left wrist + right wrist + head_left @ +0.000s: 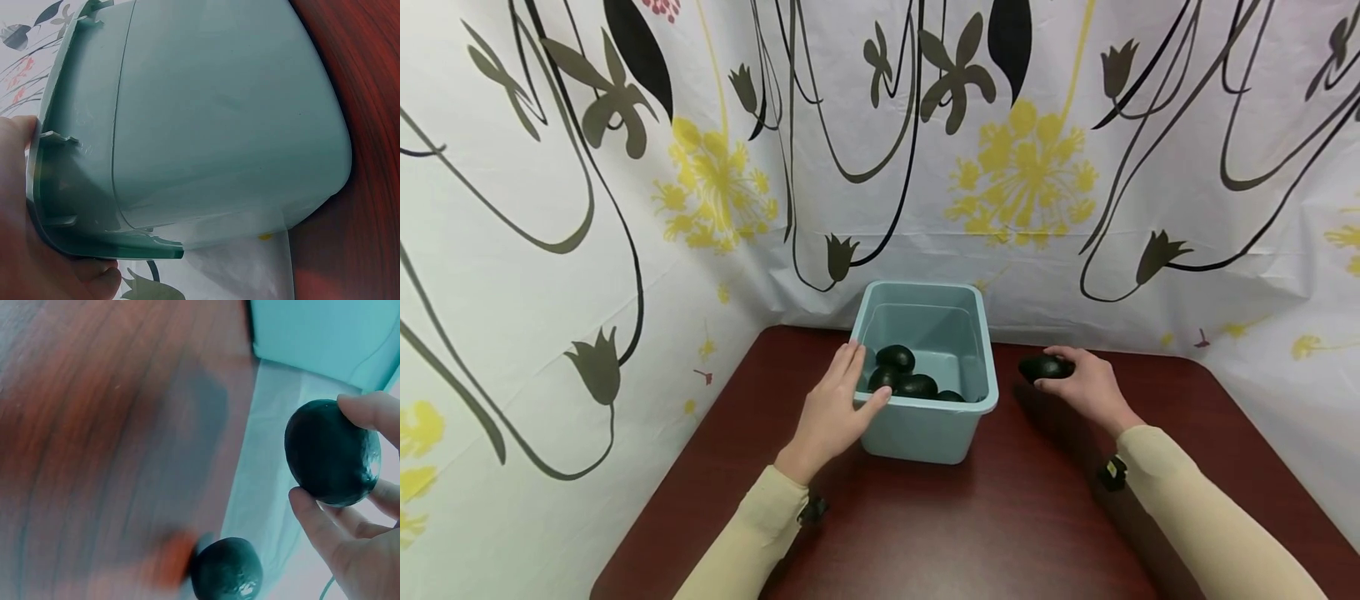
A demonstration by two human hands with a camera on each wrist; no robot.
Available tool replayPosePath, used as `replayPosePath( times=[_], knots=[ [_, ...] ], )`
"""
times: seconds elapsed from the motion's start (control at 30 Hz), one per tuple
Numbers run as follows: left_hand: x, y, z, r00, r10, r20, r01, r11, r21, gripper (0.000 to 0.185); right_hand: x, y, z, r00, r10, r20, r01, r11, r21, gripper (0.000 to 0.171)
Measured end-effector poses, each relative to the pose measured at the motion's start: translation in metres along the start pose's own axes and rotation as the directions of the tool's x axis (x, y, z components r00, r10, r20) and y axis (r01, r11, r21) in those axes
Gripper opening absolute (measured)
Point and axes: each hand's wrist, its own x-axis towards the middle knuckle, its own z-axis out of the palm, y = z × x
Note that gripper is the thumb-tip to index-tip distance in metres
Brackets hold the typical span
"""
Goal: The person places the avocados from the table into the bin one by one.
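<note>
In the head view my right hand (1088, 385) holds a dark green avocado (1043, 367) just above the table, right of a light blue plastic bin (917, 433). The right wrist view shows that avocado (331, 453) pinched between thumb and fingertips. Below it lies a second avocado (226, 570) on the table, which my hand hides from the head camera. My left hand (831, 412) rests on the bin's near left corner, fingers straight along the left rim and thumb over the front rim. Several avocados (895, 358) lie inside the bin, toward its near side.
The bin stands on a dark red wood table (1000, 517) with rounded corners. Behind the table and to its sides hangs a white cloth (880, 200) with a flower and leaf print, close to the bin's far side.
</note>
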Motion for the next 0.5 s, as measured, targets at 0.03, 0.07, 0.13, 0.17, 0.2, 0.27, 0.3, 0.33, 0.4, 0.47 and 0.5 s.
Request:
replayPosePath(
  times=[0.03,0.07,0.13,0.17,0.2,0.27,0.3,0.33,0.4,0.47,0.5],
  knots=[
    [0.0,0.0,0.0,1.0,0.001,0.0,-0.001,1.0,-0.001,0.086,0.0,-0.002,-0.001,1.0,-0.002,-0.009,0.002,1.0,0.005,0.062],
    [0.001,0.0,0.0,1.0,-0.001,0.002,0.001,1.0,-0.002,0.086,0.0,-0.004,-0.002,1.0,-0.006,-0.018,0.007,1.0,0.01,0.062],
    [0.001,0.0,0.0,1.0,-0.002,0.004,0.002,1.0,-0.004,0.086,0.0,-0.007,-0.004,0.999,-0.016,-0.033,0.016,1.0,0.011,0.062],
    [0.001,0.0,-0.001,1.0,-0.005,0.007,0.005,1.0,-0.005,0.087,0.0,-0.009,-0.005,0.999,-0.021,-0.04,0.022,1.0,0.009,0.062],
    [0.001,0.0,-0.001,1.0,-0.007,0.009,0.007,1.0,-0.006,0.087,0.0,-0.011,-0.006,0.999,-0.026,-0.047,0.027,1.0,0.009,0.062],
    [0.001,0.0,-0.001,1.0,-0.013,0.015,0.013,1.0,-0.004,0.087,0.001,-0.015,-0.007,0.997,-0.038,-0.066,0.039,0.999,0.005,0.062],
    [0.001,0.0,-0.001,1.0,-0.015,0.018,0.015,1.0,-0.003,0.087,0.001,-0.017,-0.008,0.996,-0.042,-0.078,0.043,0.999,0.005,0.062],
    [0.0,0.0,-0.001,1.0,-0.018,0.02,0.018,1.0,-0.001,0.087,0.001,-0.019,-0.008,0.995,-0.046,-0.09,0.046,0.999,0.005,0.061],
    [0.0,0.0,-0.001,1.0,-0.021,0.021,0.022,1.0,-0.003,0.087,0.002,-0.023,-0.01,0.992,-0.049,-0.112,0.05,0.999,0.012,0.06],
    [0.0,0.0,-0.001,1.0,-0.021,0.021,0.021,1.0,-0.005,0.087,0.002,-0.027,-0.011,0.99,-0.05,-0.13,0.053,0.998,0.021,0.06],
    [0.0,0.0,0.0,1.0,-0.02,0.02,0.02,1.0,-0.007,0.087,0.002,-0.029,-0.012,0.989,-0.051,-0.137,0.055,0.998,0.024,0.059]
  ],
)
